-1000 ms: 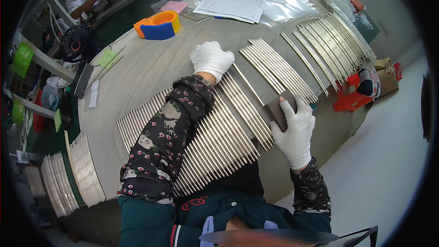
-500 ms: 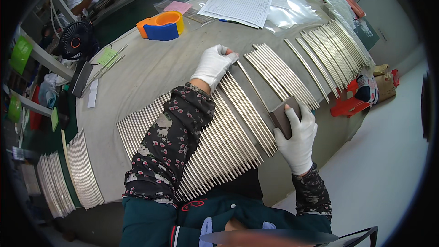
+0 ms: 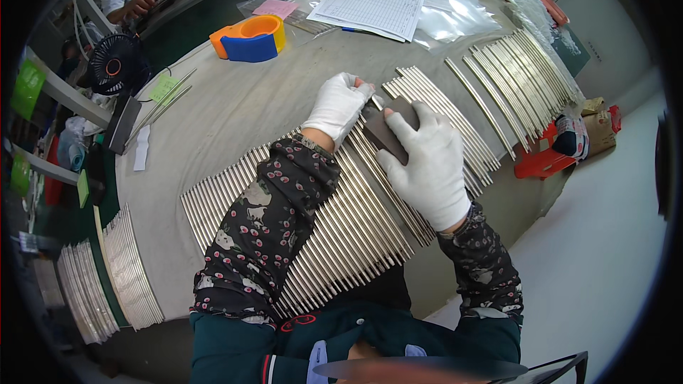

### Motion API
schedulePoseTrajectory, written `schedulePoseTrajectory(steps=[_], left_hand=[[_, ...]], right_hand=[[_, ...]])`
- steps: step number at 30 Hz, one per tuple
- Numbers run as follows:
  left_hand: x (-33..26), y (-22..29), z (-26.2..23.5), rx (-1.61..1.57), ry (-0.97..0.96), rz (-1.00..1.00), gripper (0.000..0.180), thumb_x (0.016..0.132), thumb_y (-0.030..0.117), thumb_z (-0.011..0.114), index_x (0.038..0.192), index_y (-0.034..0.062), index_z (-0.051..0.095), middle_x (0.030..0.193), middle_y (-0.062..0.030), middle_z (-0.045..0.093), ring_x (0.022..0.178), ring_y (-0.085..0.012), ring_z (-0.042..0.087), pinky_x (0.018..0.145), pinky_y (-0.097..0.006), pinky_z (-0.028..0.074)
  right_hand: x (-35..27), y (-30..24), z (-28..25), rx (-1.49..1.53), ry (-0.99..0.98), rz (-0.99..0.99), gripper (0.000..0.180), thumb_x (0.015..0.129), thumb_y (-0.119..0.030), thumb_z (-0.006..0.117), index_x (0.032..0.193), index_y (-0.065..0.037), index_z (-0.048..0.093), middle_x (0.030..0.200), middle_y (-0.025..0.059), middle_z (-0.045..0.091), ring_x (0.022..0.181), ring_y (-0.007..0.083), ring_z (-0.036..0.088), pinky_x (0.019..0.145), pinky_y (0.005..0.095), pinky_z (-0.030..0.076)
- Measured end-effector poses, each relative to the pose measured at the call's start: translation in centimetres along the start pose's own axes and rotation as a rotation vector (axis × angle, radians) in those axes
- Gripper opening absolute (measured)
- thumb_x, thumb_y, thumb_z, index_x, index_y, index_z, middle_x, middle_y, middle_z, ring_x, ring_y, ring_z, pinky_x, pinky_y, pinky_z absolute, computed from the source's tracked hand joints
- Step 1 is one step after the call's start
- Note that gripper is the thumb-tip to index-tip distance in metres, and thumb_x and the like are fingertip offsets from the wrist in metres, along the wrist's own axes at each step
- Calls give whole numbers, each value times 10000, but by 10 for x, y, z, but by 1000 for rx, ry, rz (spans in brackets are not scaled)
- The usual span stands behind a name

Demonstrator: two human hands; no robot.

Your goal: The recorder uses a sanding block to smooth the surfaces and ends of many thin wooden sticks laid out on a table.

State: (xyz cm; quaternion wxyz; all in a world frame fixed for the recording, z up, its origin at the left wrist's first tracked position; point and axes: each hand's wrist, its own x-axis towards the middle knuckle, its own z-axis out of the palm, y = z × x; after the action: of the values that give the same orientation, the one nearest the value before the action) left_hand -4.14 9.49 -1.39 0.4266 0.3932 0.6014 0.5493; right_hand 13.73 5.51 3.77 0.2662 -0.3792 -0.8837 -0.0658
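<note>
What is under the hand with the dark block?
Under the right hand is a dark block, lying on a row of shiny metal strips. The strips right beneath the block and palm are covered, so they cannot be seen.

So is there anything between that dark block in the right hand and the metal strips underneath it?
Nothing visible. The right hand presses the dark block straight onto the metal strips, with the left hand resting on them just beside it.

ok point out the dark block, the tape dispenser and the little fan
dark block (image 3: 388,135), head view, on its bare top face beside the right hand's fingers
tape dispenser (image 3: 250,37), head view, on its blue front side
fan (image 3: 114,65), head view, on the round grille's centre
</note>
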Motion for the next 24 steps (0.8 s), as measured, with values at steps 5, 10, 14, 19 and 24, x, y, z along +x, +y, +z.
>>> schedulePoseTrajectory(steps=[5,10,14,19,24], left_hand=[[2,3,2,110,-15,0,257,843,212,675,923,-29,636,713,-73,657,636,-126,594,603,-283,475],[14,-14,-2,297,70,63,293,809,263,695,877,-20,661,738,-120,683,647,-179,636,632,-304,495],[12,-8,4,219,21,-20,320,795,292,703,886,-14,675,751,-123,689,673,-200,660,670,-325,511],[17,-9,1,247,27,4,315,799,269,707,907,-25,674,739,-122,688,666,-192,660,641,-320,512],[8,-5,2,230,55,-16,315,805,268,705,914,-26,673,724,-117,686,660,-184,658,637,-315,509]], right_hand=[[12,26,5,-222,-47,198,455,725,-283,725,1127,-89,640,1026,191,571,897,323,579,693,437,452],[12,20,6,-165,-14,81,403,723,-289,727,1076,-106,663,993,173,604,862,319,590,682,429,454],[7,13,2,-93,38,8,433,712,-303,732,1092,-108,661,1006,177,605,879,334,593,699,428,467],[20,32,3,-252,-31,191,400,724,-289,721,1066,-92,658,908,142,587,850,315,587,646,435,456],[14,14,10,-80,29,65,393,729,-279,714,1074,-101,652,950,158,587,868,328,583,703,446,458]])
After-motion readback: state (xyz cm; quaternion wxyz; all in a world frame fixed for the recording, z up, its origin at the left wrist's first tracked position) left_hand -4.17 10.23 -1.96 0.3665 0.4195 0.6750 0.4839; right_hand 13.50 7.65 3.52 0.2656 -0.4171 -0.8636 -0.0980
